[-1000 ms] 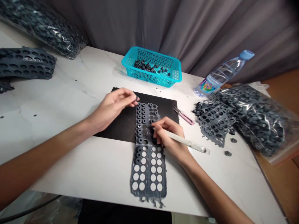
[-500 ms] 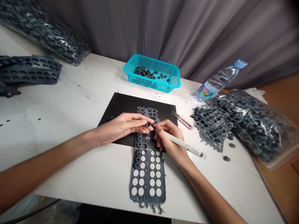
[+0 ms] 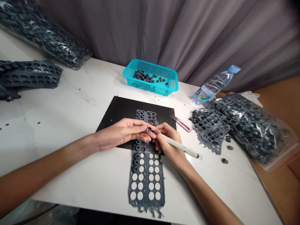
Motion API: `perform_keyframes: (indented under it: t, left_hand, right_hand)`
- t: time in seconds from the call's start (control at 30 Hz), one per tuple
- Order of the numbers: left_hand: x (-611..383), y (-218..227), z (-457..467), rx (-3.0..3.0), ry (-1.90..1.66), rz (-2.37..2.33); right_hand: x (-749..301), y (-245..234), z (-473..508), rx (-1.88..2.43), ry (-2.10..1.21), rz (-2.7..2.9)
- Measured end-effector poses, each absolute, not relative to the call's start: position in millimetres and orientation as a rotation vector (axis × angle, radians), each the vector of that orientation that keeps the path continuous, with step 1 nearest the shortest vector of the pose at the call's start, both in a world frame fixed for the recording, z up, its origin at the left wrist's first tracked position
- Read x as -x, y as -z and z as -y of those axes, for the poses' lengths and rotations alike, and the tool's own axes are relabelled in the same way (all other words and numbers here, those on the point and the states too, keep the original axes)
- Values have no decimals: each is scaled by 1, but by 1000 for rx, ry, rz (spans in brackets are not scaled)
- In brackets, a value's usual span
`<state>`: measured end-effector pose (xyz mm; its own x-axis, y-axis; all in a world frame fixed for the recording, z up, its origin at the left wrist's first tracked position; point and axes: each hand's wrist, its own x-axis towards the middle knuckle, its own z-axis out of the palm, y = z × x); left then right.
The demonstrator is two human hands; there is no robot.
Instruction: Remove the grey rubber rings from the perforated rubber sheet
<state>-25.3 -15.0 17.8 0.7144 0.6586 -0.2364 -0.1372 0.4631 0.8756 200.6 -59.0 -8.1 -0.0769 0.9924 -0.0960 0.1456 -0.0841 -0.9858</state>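
Black mat: the black mat (image 3: 124,106) lies on the white table (image 3: 82,175), everything below is placed off it; both hands are over its near part
Left hand: the left hand (image 3: 124,131) has fingertips together, pinching a small rubber piece (image 3: 148,129) above the mat, round end showing
Right hand: the right hand (image 3: 172,150) is clamped pen-style on a slim white-handled tool (image 3: 181,146); its tip is up by the pinched piece, can't tell if they touch
Holey rubber sheet: the holey rubber sheet (image 3: 145,187) lies partly on the mat and runs off its near edge; round plugs sit in some holes, the near ones are see-through to the table; hands hide its middle
Teal basket: the teal basket (image 3: 150,87) stands beyond the mat, little dark pieces (image 3: 145,76) inside
Pink snips: the pink snips (image 3: 185,125) lie just right of the mat
Further right of the mat: a torn rubber web (image 3: 208,125), a stuffed clear bag (image 3: 255,128) and a tilted water bottle (image 3: 213,86)
Way left of the mat: a folded rubber strip (image 3: 30,73), plus another full bag (image 3: 47,37) behind it
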Motion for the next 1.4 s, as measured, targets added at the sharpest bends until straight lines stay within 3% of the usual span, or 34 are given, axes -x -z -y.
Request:
perform_keyframes:
  t: [0.43, 0.63, 0.83, 0.93, 1.2, 1.4]
  left_hand:
    - [17, -10, 6, -1131, -634, -711]
    - [13, -17, -109, -1996, -1173, -927]
    - [-3, -39, -214, -2363, -1233, -1125]
    - [-8, -31, -196, -2401, -1171, -1077]
    - [26, -4, -26, -2326, -630, -945]
    - [37, -4, -10, -2346, -533, -851]
  right_hand:
    - [-201, 15, 57, 1299, -1282, 1361]
    - [-202, 22, 57, 1302, -1279, 1393]
    - [-200, 19, 56, 1298, -1280, 1388]
    - [-201, 18, 56, 1298, -1281, 1387]
    - [-203, 19, 58, 1312, -1229, 1401]
    - [-198, 10, 57, 1347, -1225, 1455]
